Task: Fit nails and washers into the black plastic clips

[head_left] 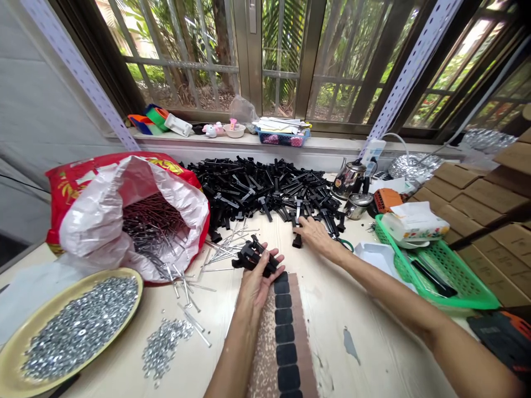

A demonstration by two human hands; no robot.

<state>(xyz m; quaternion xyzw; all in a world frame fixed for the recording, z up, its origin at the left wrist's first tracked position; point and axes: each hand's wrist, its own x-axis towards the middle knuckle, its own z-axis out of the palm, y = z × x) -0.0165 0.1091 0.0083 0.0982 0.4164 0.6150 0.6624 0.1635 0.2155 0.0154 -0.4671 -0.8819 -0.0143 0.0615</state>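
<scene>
Black plastic pieces [254, 257] lie bundled in the left hand [256, 283] at bench centre, its fingers curled round them; the right hand [314, 233], at two o'clock, rests fingers apart on the near edge of the pile [265, 190] beside a loose piece [297, 241]. I judge gathering goes best one piece at a time, each laid parallel to the bundle.

On my feed, a red bag [74, 182] spills steel rods [153, 226] beside a yellow dish [10, 376] of washers [78, 326], with more loose on the table [373, 342]. A strip of black pads [284, 331] lies at centre. A kettle [348, 178], green basket [456, 276] and boxes [489, 193] crowd the right, below a cluttered sill [332, 143].
</scene>
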